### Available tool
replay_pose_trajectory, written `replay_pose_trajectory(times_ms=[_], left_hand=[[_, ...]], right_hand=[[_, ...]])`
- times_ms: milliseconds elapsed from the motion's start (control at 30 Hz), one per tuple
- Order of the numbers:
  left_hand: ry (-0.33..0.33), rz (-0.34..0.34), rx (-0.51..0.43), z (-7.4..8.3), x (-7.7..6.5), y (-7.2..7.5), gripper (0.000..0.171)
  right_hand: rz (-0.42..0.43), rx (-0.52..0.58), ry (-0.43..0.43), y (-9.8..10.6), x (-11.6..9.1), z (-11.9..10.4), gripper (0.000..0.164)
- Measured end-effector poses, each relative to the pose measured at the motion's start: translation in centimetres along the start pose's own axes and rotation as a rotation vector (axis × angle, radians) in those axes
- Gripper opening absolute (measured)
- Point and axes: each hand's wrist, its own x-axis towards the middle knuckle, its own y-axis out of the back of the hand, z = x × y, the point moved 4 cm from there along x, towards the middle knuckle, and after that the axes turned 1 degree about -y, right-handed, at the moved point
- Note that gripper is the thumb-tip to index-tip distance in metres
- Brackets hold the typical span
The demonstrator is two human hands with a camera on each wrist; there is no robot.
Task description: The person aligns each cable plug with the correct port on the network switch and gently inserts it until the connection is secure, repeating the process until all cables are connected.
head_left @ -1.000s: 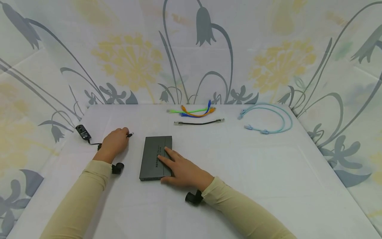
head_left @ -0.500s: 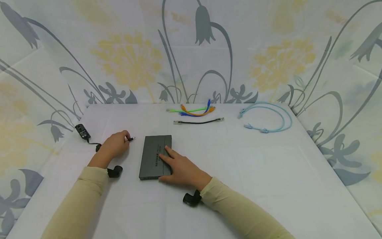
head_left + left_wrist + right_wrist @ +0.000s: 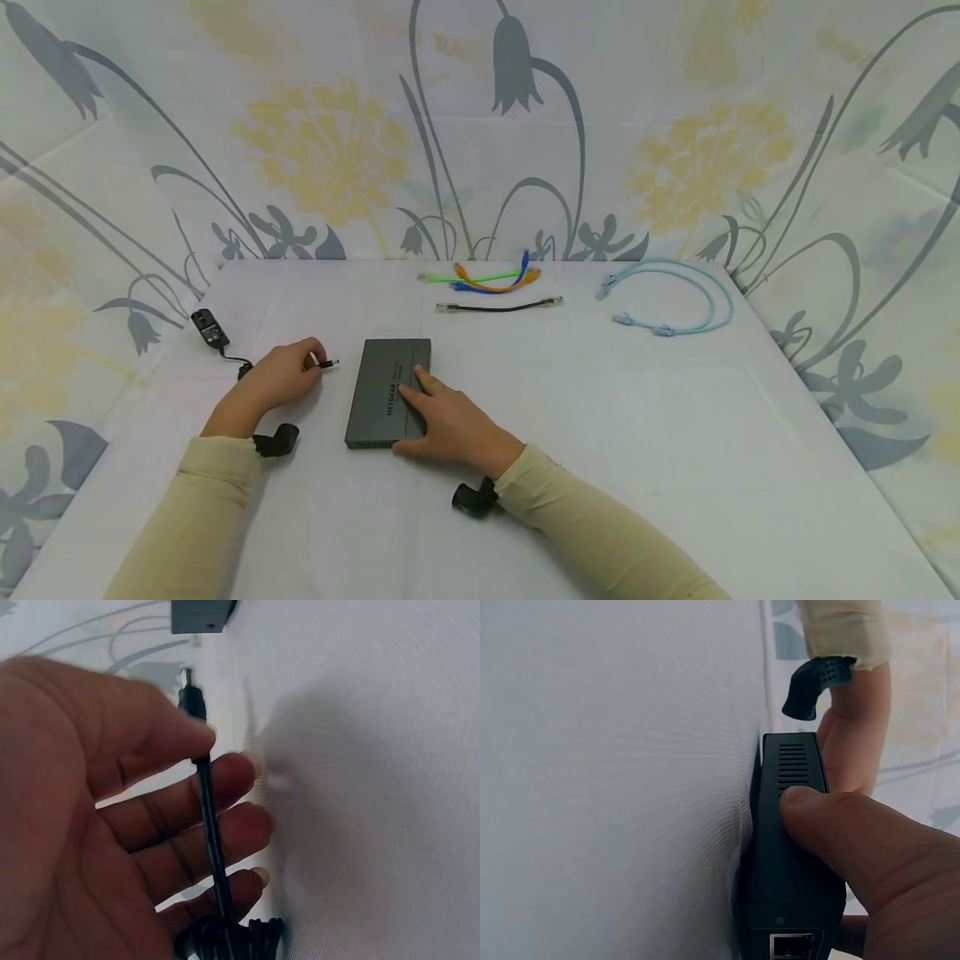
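My left hand (image 3: pixel 281 375) pinches a black barrel plug (image 3: pixel 193 703) between thumb and forefinger; its metal tip points toward the switch. From the plug the power cord (image 3: pixel 211 825) runs down past the other fingers to a bundled coil (image 3: pixel 229 939). A dark grey network switch (image 3: pixel 375 387) lies flat on the table, a short way right of the plug. My right hand (image 3: pixel 461 429) rests on its right side, with spread fingers across the top. In the right wrist view the thumb (image 3: pixel 802 810) presses the vented end, and a port (image 3: pixel 793 946) shows below.
A black power adapter (image 3: pixel 210 328) lies at the table's left edge. At the back are green, blue and orange patch cables (image 3: pixel 498 283), with a black one (image 3: pixel 501 309) in front. A light blue cable (image 3: pixel 712 312) lies looped at the back right. Patterned cloth (image 3: pixel 337 150) rises behind.
My left hand has drawn back toward me with the plug, whose tip now shows more plainly. The switch has shifted slightly left and turned a little under my right hand.
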Motion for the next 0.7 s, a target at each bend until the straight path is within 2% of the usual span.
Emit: replay_pose_trajectory(times_ms=[300, 533, 700], left_hand=[[-0.034, 0.007, -0.029, -0.3, -1.0, -0.2, 0.015], [-0.063, 0.016, 0.019, -0.1, -1.3, -0.2, 0.015], [-0.07, -0.002, 0.041, 0.1, -1.6, 0.1, 0.013]], right_hand=[[-0.026, 0.061, 0.008, -0.2, 0.0, 1.0, 0.084], [-0.063, 0.147, 0.057, 0.0, -0.3, 2.4, 0.083], [-0.066, 0.187, 0.088, 0.1, -0.3, 2.6, 0.083]])
